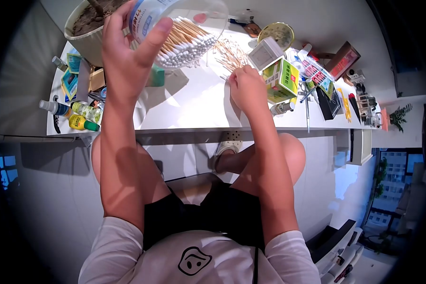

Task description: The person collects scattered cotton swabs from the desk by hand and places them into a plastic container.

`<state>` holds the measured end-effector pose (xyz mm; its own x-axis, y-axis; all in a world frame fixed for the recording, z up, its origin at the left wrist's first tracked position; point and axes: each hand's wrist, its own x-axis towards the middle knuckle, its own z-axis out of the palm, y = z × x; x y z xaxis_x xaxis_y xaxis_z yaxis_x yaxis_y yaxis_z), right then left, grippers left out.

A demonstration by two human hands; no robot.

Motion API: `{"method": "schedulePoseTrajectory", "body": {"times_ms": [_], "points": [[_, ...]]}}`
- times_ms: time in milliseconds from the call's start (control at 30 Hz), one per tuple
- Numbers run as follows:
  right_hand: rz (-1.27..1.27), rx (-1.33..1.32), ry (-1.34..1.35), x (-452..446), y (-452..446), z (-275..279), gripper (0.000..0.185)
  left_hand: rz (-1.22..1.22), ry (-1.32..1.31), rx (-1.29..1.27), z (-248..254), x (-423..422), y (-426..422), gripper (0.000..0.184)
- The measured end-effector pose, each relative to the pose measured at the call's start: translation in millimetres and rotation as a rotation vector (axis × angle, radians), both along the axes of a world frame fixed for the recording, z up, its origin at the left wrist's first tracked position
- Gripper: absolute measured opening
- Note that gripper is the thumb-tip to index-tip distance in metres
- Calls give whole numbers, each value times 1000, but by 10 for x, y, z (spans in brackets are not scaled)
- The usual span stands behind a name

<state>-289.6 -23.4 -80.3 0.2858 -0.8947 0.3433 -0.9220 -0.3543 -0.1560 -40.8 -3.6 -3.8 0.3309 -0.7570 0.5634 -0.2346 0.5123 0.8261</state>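
Note:
My left hand [137, 52] is wrapped round a clear plastic tub [215, 16] with a blue-and-white label, held tilted above the white table. Many cotton swabs [187, 42] with pale wooden sticks lie inside it, their white tips toward me. More loose cotton swabs [231, 54] are spread in a pile on the tabletop, to the right of the tub. At the near edge of that pile is my right hand [248, 87], its fingers curled together and low to the table. Its fingertips are partly hidden, so what they grip does not show.
Right of the pile stand a green-and-yellow box [280, 80], a small whitish box [267, 53] and a round gold-rimmed tin [276, 36]. A plant pot [83, 40] is at the back left. Bottles, including a yellow one with a green cap [83, 123], line the left edge.

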Motion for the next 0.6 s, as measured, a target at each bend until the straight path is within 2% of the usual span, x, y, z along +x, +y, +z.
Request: {"method": "schedulePoseTrajectory", "body": {"times_ms": [67, 100, 167, 200, 300, 333, 433, 567, 600], "points": [[6, -75, -206, 41, -9, 134, 9, -9, 11, 0, 1, 7, -7, 60], [9, -78, -207, 54, 7, 261, 9, 8, -21, 0, -5, 23, -11, 61], [-29, 77, -625, 50, 126, 599, 11, 29, -53, -2, -3, 32, -11, 61], [-7, 92, -745, 58, 214, 752, 14, 19, -42, 8, 5, 23, -6, 61], [-8, 37, -759, 114, 471, 1045, 11, 40, -83, 12, 33, -20, 23, 61], [43, -65, -695, 176, 526, 1088, 9, 62, -138, 6, 40, -39, 17, 62], [170, -295, -624, 354, 495, 1007, 10, 17, -16, -38, -32, -36, -57, 72], [243, -461, -655, 721, 239, 984, 8, 4, -11, -43, -40, -48, -65, 72], [287, -483, -549, 792, 139, 992, 11, -17, 5, -50, -43, -65, -70, 72]]}}
